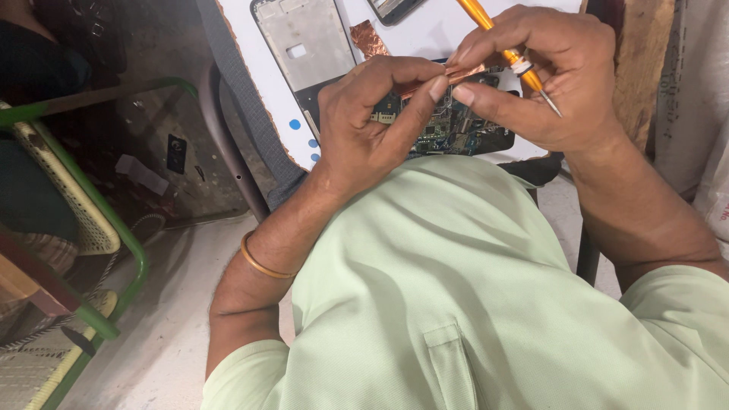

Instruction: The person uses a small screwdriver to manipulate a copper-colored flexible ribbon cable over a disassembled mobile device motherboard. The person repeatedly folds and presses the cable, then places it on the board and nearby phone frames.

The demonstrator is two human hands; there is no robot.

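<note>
Head view: green chair (114,235) at left; left hand (372,121) pinches a copper strip (456,74) above the circuit board (456,129) on the white surface (266,83); right hand (547,76) pinches the strip's other end, gripping an orange screwdriver (493,30).

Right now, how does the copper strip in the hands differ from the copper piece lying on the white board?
The copper strip is long, narrow and pinched between the left hand and right hand, above the open phone. The copper piece is shorter, wider and crinkled, lying loose on the white board beside a grey phone frame, touched by neither hand. Both look like the same shiny copper foil.
</note>
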